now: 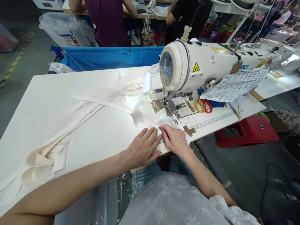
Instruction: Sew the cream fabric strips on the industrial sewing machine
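My left hand (145, 145) lies flat with its fingers stretched out on pale fabric near the table's front edge. Just to its right, my right hand (174, 137) is closed, thumb and fingers pinched on a small dark, thin tool (160, 128) whose kind I cannot make out. White cloth (165, 119) runs from beside both hands towards the sewing machine's needle area (166, 99). Long cream fabric strips (100, 101) stretch leftwards over the table, and a folded bundle of them (44, 157) rests at the left.
The white sewing machine (199, 62) stands at the back right. Near it are scissors (203, 105), a wooden-handled tool (189, 106) and a printed sheet (236, 84). A blue cloth trough (112, 57) borders the table (47, 84). A red stool (253, 131) stands right; people sit beyond.
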`<control>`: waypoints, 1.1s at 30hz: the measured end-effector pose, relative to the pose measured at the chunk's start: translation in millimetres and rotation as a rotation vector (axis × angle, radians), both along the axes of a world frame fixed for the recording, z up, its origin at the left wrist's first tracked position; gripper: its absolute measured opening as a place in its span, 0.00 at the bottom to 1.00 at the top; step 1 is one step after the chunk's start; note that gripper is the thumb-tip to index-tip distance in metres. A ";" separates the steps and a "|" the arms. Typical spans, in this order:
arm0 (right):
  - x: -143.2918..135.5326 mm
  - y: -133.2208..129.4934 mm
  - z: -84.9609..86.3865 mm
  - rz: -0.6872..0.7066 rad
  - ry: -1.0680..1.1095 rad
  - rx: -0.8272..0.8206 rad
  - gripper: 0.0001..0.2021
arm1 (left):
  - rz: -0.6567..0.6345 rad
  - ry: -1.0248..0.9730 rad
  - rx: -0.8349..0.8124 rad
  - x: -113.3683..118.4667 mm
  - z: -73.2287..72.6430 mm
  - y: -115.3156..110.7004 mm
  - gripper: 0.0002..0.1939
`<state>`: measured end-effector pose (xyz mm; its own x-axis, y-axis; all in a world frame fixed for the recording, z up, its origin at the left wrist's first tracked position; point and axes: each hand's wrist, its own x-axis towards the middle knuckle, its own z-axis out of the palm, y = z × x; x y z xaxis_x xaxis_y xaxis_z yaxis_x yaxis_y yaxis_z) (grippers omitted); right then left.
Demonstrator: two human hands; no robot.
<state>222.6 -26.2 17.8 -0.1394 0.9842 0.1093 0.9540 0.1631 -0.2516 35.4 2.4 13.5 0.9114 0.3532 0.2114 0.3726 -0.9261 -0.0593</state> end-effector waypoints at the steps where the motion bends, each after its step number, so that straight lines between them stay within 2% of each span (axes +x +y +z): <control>1: 0.9 -1.3 1.3 0.010 -0.020 -0.005 0.11 | 0.000 0.001 -0.002 0.1 -0.1 0.0 0.28; 4: 8.8 -10.9 6.2 0.040 -0.046 -0.014 0.10 | 0.005 0.007 -0.006 0.2 0.1 -0.1 0.28; 6: 17.1 -20.5 8.2 0.038 0.010 -0.015 0.10 | 0.006 0.009 -0.006 0.1 0.5 -0.3 0.28; 11: 27.9 -34.6 3.4 -0.084 0.217 0.071 0.11 | -0.005 -0.018 -0.062 0.9 0.1 -1.6 0.26; 16: 16.5 -24.2 -0.1 -0.043 0.189 0.105 0.11 | -0.032 -0.035 -0.058 3.5 -4.3 -4.2 0.26; 22: 9.8 -6.9 2.1 -0.003 0.117 0.035 0.11 | -0.037 -0.032 -0.026 4.2 -7.0 -6.3 0.26; 29: 3.9 -0.5 2.9 0.006 0.017 -0.046 0.11 | -0.034 -0.045 -0.021 4.7 -5.2 -7.3 0.25; 33: 1.2 3.0 9.6 0.025 -0.048 -0.082 0.11 | -0.036 -0.036 -0.019 5.0 -5.3 -7.7 0.26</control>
<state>223.8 -23.2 27.4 -0.1669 0.9857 0.0214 0.9612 0.1675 -0.2190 40.5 -5.3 8.2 0.9153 0.3250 0.2379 0.3410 -0.9396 -0.0283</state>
